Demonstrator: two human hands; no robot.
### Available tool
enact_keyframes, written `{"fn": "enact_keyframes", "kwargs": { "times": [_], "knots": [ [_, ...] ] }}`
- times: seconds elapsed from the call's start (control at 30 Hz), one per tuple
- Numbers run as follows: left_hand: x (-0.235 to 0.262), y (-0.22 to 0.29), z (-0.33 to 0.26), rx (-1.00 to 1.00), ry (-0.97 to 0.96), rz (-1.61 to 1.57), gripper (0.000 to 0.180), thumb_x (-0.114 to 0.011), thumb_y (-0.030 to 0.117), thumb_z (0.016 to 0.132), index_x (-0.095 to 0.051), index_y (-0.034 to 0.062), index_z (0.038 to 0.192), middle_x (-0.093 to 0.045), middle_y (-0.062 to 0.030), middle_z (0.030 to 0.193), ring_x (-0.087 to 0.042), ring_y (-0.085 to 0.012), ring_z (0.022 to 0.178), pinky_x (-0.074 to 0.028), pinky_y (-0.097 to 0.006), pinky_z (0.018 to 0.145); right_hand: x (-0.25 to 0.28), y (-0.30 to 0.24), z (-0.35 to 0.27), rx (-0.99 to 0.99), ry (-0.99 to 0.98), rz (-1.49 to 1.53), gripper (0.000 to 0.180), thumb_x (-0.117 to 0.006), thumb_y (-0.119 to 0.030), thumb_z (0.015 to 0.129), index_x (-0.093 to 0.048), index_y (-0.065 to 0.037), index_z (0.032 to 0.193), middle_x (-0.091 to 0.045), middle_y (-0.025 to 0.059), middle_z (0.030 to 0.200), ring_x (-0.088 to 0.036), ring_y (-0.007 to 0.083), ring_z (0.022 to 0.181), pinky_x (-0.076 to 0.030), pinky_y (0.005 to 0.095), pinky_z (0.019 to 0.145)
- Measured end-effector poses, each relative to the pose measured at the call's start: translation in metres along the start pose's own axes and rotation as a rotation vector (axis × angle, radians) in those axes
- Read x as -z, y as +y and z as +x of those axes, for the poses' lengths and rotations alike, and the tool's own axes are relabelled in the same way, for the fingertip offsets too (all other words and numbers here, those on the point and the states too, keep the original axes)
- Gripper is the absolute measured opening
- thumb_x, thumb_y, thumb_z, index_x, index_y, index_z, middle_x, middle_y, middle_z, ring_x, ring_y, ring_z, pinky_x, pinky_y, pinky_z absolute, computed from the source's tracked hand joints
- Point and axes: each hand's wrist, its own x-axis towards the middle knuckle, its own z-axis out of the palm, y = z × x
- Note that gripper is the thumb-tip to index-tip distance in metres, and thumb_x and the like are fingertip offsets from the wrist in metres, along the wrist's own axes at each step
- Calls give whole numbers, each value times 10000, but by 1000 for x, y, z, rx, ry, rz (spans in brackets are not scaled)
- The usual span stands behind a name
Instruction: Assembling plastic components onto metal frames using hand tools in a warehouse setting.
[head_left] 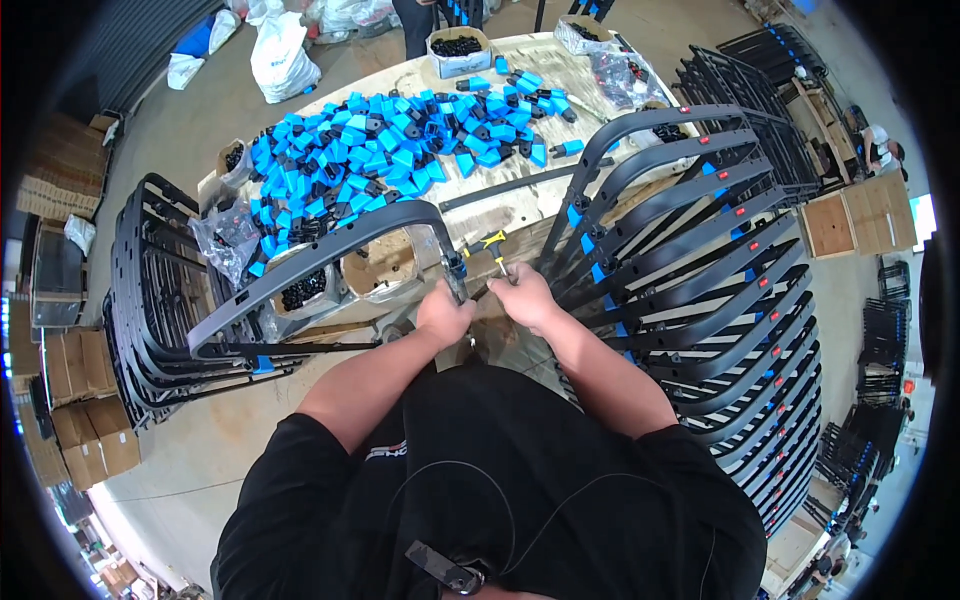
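Black plastic frame (pixel 330 245), long and curved, lay across the table (pixel 520 205) in front of the person, its bent end at the hands. Left hand (pixel 443 318) was clamped around that end of the frame, fingers wrapped, just below a small black fitting at the corner. Right hand (pixel 522 297) sat just beside the left, closed on a screwdriver (pixel 493 245) with a yellow-and-black handle that pointed away from the hand toward the table's middle. Beyond both hands, a wide heap of blue and black plastic clips (pixel 400 150) covered the far tabletop. Right of the right hand stood a tall stack of finished frames (pixel 700 280), nested and carrying blue clips. Left of the left hand was another stack of black frames (pixel 160 300). An open box of black screws (pixel 305 288) sat under the held frame.
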Motion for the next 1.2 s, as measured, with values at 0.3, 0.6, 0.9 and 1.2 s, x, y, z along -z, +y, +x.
{"fn": "enact_keyframes", "kwargs": {
  "times": [0.3,0.6,0.9,1.2],
  "knots": [
    [70,-13,-26,294,28,-462,415,-735,215,784,-641,-40,1098,-732,-156,951,-687,-250,870,-541,-389,820,-16,-30,21,251,154,-15,672,-743,-225,815,-482,-164,1431,-647,263,1216,-652,414,1080,-508,466,937],
    [122,-99,7,381,82,-765,684,-762,108,814,-464,-33,1413,-644,-66,832,-582,-153,702,-518,-341,620,-15,-20,39,106,309,-96,917,-878,-460,652,-490,-2,1346,-660,258,1233,-640,400,1166,-506,440,990],
    [99,-169,-98,308,104,-527,508,-752,244,833,-638,-33,1243,-747,-134,970,-716,-220,807,-569,-343,756,-39,-5,-37,-103,-220,-80,427,-784,-259,809,-708,-36,1165,-731,122,1028,-682,228,935,-531,335,857],
    [122,-264,-180,402,9,-401,481,-726,229,851,-640,-54,1231,-744,-190,1063,-730,-257,962,-572,-355,868,-139,-125,15,-30,-303,114,721,-806,-269,829,-479,-86,1446,-666,127,1119,-635,173,834,-537,309,560]
  ]
}}
